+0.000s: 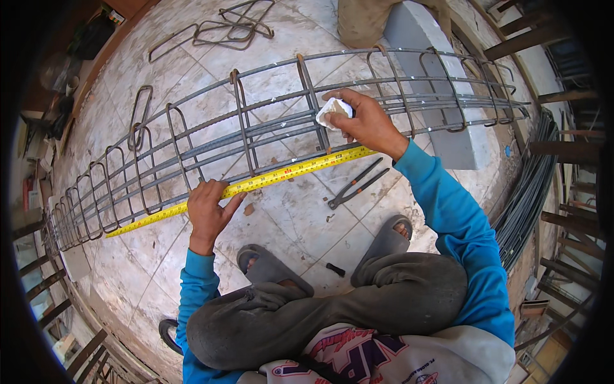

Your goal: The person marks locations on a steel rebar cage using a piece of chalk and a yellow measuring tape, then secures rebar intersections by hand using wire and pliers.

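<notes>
Main risk, prob.: the yellow tape [288, 171] could be slipping along the rebar cage [241, 109], b/c only the L hand [210, 210] is pinning it; the R hand [369, 121] is holding a white lump [332, 107]. If the tape is shifting or bowing off the steel, any reading off it is going wrong. The lump is looking brittle, so it could be crumbling under a hard squeeze. Cage is passing over a grey block [464, 144] at upper right; a knock there could be rocking it. Pincers [339, 200] are lying on the tile floor [147, 269] near the R sandal [382, 240], poss. catching a foot.

Pos.: tape is running from mid left up to just right of centre in the frame, passing under the L hand, which is pinching it btwn curled fingers & thumb. R hand is gripping the lump, fingers bent narrow round it, just above the tape's R end; whether the lump is touching steel, can't tell. Cage is stretching past both hands, lower left to upper right.
</notes>
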### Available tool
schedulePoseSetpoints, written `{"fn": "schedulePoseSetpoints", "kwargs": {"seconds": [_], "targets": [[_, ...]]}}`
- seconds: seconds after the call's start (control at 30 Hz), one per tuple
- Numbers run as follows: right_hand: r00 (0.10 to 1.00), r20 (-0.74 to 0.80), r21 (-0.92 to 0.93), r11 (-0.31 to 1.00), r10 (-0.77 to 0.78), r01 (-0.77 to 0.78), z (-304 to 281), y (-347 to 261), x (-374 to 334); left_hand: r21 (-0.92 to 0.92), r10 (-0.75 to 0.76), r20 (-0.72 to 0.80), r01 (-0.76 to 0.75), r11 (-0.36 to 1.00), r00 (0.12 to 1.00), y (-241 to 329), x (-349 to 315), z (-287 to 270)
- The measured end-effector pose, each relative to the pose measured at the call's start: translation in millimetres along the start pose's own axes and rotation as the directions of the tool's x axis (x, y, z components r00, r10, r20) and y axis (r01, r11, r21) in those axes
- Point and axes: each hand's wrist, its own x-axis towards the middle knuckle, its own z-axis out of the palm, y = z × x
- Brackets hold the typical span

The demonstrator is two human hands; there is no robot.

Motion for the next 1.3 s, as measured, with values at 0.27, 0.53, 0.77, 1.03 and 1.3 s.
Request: {"fn": "schedulePoseSetpoints", "kwargs": {"seconds": [0.27, 0.53, 0.77, 1.03, 1.3], "targets": [[0.968, 0.173, -0.209, 0.954, -0.182, 0.216, 33, -11, -9, 0.004, -0.002, -0.033, 0.002, 1.000, 0.999, -1, 0, 0], [0.966, 0.213, -0.281, 0.937, -0.149, 0.206, 52, -13, -12, 0.000, 0.008, -0.002, -0.008, 1.000, 1.000, 0, 1, -1], [0.981, 0.144, -0.327, 0.929, -0.133, 0.174, 56, -9, -20, -0.009, -0.002, -0.013, 0.002, 1.000, 1.000, 0, 0, -3], [0.979, 0.096, -0.344, 0.917, -0.179, 0.201, 67, -12, -26, -0.005, 0.004, 0.007, -0.004, 1.000, 1.000, -1, -1, -3], [0.964, 0.172, -0.317, 0.915, -0.205, 0.251, 41, -39, 6, -0.028, -0.006, 0.012, 0.006, 1.000, 1.000, -5, -3, -2]]}}
